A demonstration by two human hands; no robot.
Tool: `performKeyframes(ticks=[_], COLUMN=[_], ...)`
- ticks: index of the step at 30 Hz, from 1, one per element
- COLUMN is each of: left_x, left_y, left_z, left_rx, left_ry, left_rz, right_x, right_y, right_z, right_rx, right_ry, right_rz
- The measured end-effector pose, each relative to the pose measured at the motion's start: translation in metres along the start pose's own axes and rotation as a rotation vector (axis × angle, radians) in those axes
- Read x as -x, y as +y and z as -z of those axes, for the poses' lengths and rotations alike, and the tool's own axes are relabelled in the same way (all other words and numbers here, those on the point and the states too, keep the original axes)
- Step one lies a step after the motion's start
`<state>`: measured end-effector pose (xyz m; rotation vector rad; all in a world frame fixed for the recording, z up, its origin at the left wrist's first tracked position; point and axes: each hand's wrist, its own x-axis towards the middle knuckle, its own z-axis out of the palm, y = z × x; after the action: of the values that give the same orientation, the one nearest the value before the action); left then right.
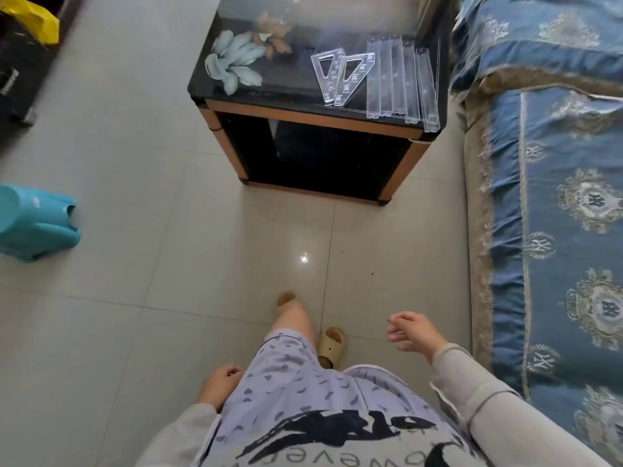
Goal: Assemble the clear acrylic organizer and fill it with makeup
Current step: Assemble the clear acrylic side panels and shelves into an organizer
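Observation:
Clear acrylic organizer parts lie flat on a black glass side table ahead of me. Two triangular side pieces rest side by side near its front edge. To their right lie several long clear strips, the last one overhanging the table's front right corner. My right hand hangs in the air over the floor, fingers loosely apart, holding nothing. My left hand is low beside my hip with the fingers curled in and nothing in it. Both hands are far from the parts. No makeup is visible.
A sofa with a blue patterned cover runs along the right. A turquoise plastic object stands on the tiled floor at the left. A yellow bag and a dark box sit at the top left. My slippered feet stand on the tiles.

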<state>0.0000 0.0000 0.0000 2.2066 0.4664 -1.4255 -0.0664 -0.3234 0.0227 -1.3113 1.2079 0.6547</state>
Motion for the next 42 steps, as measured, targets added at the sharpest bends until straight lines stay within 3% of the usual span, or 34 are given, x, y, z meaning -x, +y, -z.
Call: performKeyframes(ticks=[10,17,25,42], left_x=[-0.054,-0.103,-0.122,-0.175], left_y=[0.081,0.211,0.328,0.361], left_z=[0.066,0.150,0.203,0.205], left_rx=[-0.014,-0.111,0.024,-0.041], left_ry=[-0.030,-0.020,-0.051,-0.035], left_rz=[0.002,-0.162,-0.319,-0.038], right_x=[-0.044,-0.069,-0.086,-0.154], right_y=[-0.080,-0.117,-0.144,-0.329], right_z=[-0.003,-0.010,-0.004,0.054], right_rx=[0.001,-0.038,-0.122,-0.062], right_ry=[0.069,0.180,0.256,0.126], right_rz=[-0.039,-0.141,-0.203,-0.030])
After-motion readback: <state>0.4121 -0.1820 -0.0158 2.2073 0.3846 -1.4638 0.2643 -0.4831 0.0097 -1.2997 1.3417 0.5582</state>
